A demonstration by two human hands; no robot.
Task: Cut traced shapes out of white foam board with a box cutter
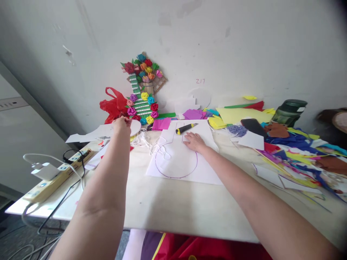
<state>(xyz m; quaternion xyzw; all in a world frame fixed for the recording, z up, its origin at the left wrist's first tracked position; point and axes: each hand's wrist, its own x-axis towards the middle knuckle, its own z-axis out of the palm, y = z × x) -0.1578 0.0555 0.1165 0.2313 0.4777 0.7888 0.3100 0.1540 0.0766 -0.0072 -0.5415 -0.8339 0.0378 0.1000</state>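
A person's two bare arms stretch over a pale craft table toward a white wall. The right hand (pixel 194 141) lies flat, fingers together and pressed down, on the far part of a white sheet (pixel 179 159) in the middle of the table. The sheet bears a purple pen outline of a round body with a narrow neck; the line looks complete, and nothing appears cut out yet. A yellow-and-black utility knife (pixel 186 128) lies on the sheet's far edge, just beside that hand. The left hand (pixel 121 124) reaches to the far left, fingertips bunched at the edge of a white paper disc (pixel 135 127); whether they pinch it cannot be told. Behind stands a paper-flower decoration (pixel 142 88) against the wall. Coloured paper scraps (pixel 295 150) crowd the right side, a power strip (pixel 54 173) the left. A tangle of white string near the disc is hard to make out.
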